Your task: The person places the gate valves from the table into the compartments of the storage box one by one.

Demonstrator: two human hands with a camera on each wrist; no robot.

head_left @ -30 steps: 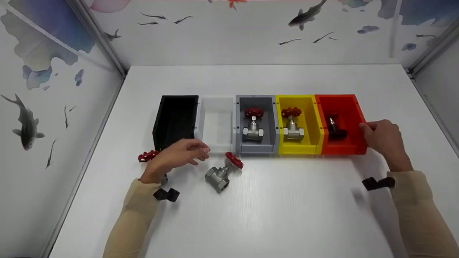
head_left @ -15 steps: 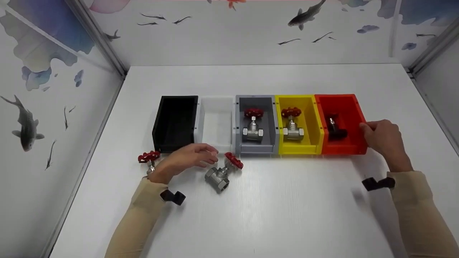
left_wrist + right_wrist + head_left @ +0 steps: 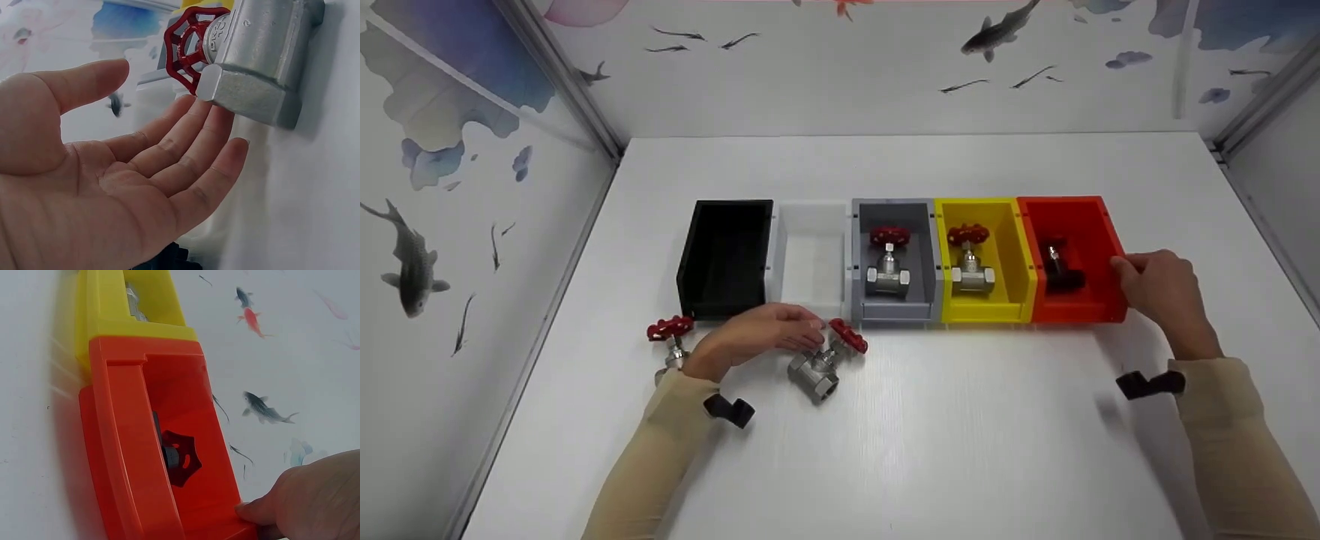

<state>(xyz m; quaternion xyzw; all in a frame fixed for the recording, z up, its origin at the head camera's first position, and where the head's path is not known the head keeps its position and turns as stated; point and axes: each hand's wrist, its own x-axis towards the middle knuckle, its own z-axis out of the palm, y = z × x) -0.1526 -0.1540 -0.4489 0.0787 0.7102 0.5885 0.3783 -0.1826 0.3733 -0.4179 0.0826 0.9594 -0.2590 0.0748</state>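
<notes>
White tabletop (image 3: 960, 450): nearer its left edge, my slack left hand (image 3: 761, 334) hangs beside a red-wheeled silvery metal valve (image 3: 814, 373); my right hand (image 3: 1164, 294) pinches a boxy red plastic bin (image 3: 1080, 313).

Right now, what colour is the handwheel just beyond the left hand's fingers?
The handwheel is red, best seen in the left wrist view.

Pale light is washing the tabletop (image 3: 997, 457), a faint sheen is spreading towards its near edge, soft shadows are lying beside both sleeves (image 3: 1222, 420); behind the left hand (image 3: 129, 180), the wall (image 3: 56, 39) is blurring.
</notes>
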